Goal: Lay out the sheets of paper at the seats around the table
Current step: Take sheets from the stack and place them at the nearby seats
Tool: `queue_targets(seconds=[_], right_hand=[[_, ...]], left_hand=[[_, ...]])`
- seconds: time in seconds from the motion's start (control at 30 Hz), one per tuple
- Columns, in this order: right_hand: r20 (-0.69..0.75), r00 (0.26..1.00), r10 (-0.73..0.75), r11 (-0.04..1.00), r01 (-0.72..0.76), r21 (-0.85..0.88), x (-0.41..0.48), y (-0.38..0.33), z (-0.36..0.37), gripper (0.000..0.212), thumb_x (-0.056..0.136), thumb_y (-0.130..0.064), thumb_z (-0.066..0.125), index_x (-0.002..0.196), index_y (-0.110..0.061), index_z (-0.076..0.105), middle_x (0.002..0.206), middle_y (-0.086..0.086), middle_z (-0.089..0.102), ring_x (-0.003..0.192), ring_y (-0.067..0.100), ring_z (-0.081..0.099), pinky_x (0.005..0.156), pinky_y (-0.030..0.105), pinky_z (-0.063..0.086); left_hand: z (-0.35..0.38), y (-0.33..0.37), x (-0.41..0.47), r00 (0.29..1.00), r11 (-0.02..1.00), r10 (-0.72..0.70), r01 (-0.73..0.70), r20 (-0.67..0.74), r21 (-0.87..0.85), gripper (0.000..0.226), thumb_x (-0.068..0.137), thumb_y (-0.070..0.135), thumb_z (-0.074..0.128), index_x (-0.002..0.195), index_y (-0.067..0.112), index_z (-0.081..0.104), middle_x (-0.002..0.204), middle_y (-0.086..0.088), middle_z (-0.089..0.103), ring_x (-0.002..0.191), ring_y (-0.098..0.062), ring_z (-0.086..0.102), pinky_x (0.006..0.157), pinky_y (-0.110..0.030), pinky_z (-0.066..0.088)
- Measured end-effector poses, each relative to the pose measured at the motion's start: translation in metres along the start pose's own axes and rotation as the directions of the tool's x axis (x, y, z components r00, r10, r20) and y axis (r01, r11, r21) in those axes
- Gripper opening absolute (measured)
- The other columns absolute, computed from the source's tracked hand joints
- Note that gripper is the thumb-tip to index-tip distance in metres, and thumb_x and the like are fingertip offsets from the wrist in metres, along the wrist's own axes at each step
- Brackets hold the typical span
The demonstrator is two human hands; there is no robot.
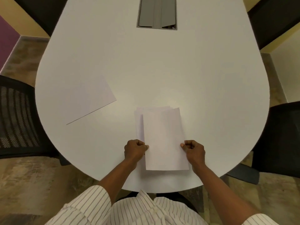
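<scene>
Sheets of paper [139, 125] lie in a loose stack near the worktop's [162, 70] close edge, with the top sheet [164, 140] pinched at its side edges, left hand [134, 149] and right hand [193, 149] both curled closed on it. One laid sheet [90, 101] already rests, angled, before the mesh-backed chair [16, 117]. To do this well, lift that sheet cleanly so the thin, limp, smooth paper beneath isn't dragged, then set it flat at the next seat, probably the dark chair [282, 135] on the right. The pale, matte worktop looks slippery.

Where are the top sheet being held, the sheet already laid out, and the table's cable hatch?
top sheet [164, 140], head view, its middle.
laid-out sheet [90, 101], head view, its middle.
cable hatch [156, 13], head view, grey flap.
</scene>
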State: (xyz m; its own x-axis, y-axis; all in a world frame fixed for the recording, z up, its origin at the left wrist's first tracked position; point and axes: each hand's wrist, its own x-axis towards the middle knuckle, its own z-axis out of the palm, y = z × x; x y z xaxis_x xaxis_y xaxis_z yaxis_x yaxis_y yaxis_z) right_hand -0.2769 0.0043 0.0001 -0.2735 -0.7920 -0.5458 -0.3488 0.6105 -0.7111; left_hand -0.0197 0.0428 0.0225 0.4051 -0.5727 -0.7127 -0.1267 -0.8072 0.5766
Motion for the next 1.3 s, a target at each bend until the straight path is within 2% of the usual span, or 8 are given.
queue_targets(seconds=[0.13, 0.27, 0.43, 0.67, 0.87, 0.97, 1.17, 1.3], right_hand=[[-0.056, 0.998, -0.003, 1.000, 0.004, 0.010, -0.002, 0.002, -0.020, 0.012, 0.093, -0.018, 0.085, 0.100, -0.018, 0.076, 0.090, 0.001, 0.074, 0.084, 0.017, 0.066, 0.075, 0.025, 0.051], [-0.109, 0.994, -0.006, 1.000, 0.007, 0.011, 0.006, 0.002, -0.053, 0.012, 0.092, -0.018, 0.085, 0.101, -0.015, 0.077, 0.090, 0.004, 0.074, 0.082, 0.019, 0.066, 0.077, 0.029, 0.052], [-0.130, 0.991, -0.031, 0.999, 0.028, -0.025, 0.030, -0.005, -0.094, 0.012, 0.093, -0.017, 0.085, 0.102, -0.013, 0.078, 0.088, 0.004, 0.074, 0.082, 0.019, 0.065, 0.071, 0.027, 0.052], [-0.080, 0.993, -0.088, 0.985, 0.075, -0.152, 0.093, -0.017, -0.150, 0.014, 0.092, -0.019, 0.085, 0.103, -0.013, 0.079, 0.091, 0.002, 0.075, 0.084, 0.021, 0.068, 0.074, 0.030, 0.054], [-0.017, 0.989, -0.148, 0.950, 0.137, -0.279, 0.166, -0.035, -0.202, 0.016, 0.092, -0.020, 0.085, 0.106, -0.014, 0.080, 0.089, -0.004, 0.074, 0.088, 0.023, 0.069, 0.079, 0.034, 0.054], [0.027, 0.980, -0.197, 0.910, 0.192, -0.368, 0.209, -0.047, -0.221, 0.017, 0.092, -0.023, 0.086, 0.106, -0.014, 0.081, 0.095, 0.002, 0.077, 0.091, 0.025, 0.071, 0.085, 0.040, 0.059], [0.141, 0.951, -0.274, 0.800, 0.307, -0.516, 0.287, -0.064, -0.244, 0.014, 0.091, -0.025, 0.085, 0.102, -0.017, 0.080, 0.091, 0.000, 0.075, 0.092, 0.025, 0.070, 0.082, 0.037, 0.057], [0.184, 0.935, -0.305, 0.744, 0.354, -0.567, 0.327, -0.072, -0.248, 0.016, 0.090, -0.025, 0.086, 0.104, -0.018, 0.080, 0.093, -0.002, 0.073, 0.095, 0.024, 0.069, 0.082, 0.035, 0.054]], left_hand=[[0.006, 0.006, 0.000, 0.994, 0.999, 0.038, -0.041, 0.105, 0.030, 0.015, 0.088, 0.019, 0.086, 0.079, 0.013, 0.076, 0.087, -0.006, 0.081, 0.085, -0.026, 0.080, 0.077, -0.031, 0.061], [0.025, 0.018, -0.003, 0.975, 0.997, 0.053, -0.062, 0.214, 0.036, 0.015, 0.090, 0.019, 0.084, 0.080, 0.011, 0.076, 0.090, -0.008, 0.082, 0.087, -0.026, 0.081, 0.086, -0.036, 0.061], [0.061, 0.040, -0.013, 0.948, 0.994, 0.070, -0.092, 0.311, 0.054, 0.019, 0.086, 0.019, 0.089, 0.089, 0.002, 0.080, 0.091, -0.007, 0.082, 0.079, -0.023, 0.080, 0.067, -0.024, 0.054], [0.130, 0.072, -0.022, 0.937, 0.992, 0.085, -0.113, 0.340, 0.063, 0.022, 0.088, 0.021, 0.088, 0.086, 0.001, 0.079, 0.083, -0.009, 0.082, 0.062, -0.014, 0.072, 0.059, -0.021, 0.052], [0.205, 0.097, -0.028, 0.944, 0.998, 0.054, -0.064, 0.325, 0.020, 0.018, 0.097, 0.020, 0.077, 0.087, 0.005, 0.079, 0.081, -0.007, 0.082, 0.064, -0.015, 0.071, 0.070, -0.030, 0.060], [0.245, 0.111, -0.028, 0.952, 1.000, 0.026, -0.021, 0.304, -0.021, 0.019, 0.097, 0.021, 0.078, 0.087, 0.004, 0.078, 0.081, -0.008, 0.082, 0.062, -0.015, 0.071, 0.065, -0.027, 0.057], [0.312, 0.141, -0.017, 0.954, 0.991, -0.050, 0.084, 0.295, -0.103, 0.020, 0.098, 0.020, 0.077, 0.083, 0.008, 0.073, 0.081, -0.009, 0.081, 0.061, -0.016, 0.071, 0.066, -0.030, 0.058], [0.343, 0.160, -0.004, 0.948, 0.974, -0.106, 0.160, 0.301, -0.161, 0.018, 0.100, 0.020, 0.074, 0.094, 0.003, 0.077, 0.081, -0.009, 0.079, 0.062, -0.017, 0.070, 0.063, -0.028, 0.059]])
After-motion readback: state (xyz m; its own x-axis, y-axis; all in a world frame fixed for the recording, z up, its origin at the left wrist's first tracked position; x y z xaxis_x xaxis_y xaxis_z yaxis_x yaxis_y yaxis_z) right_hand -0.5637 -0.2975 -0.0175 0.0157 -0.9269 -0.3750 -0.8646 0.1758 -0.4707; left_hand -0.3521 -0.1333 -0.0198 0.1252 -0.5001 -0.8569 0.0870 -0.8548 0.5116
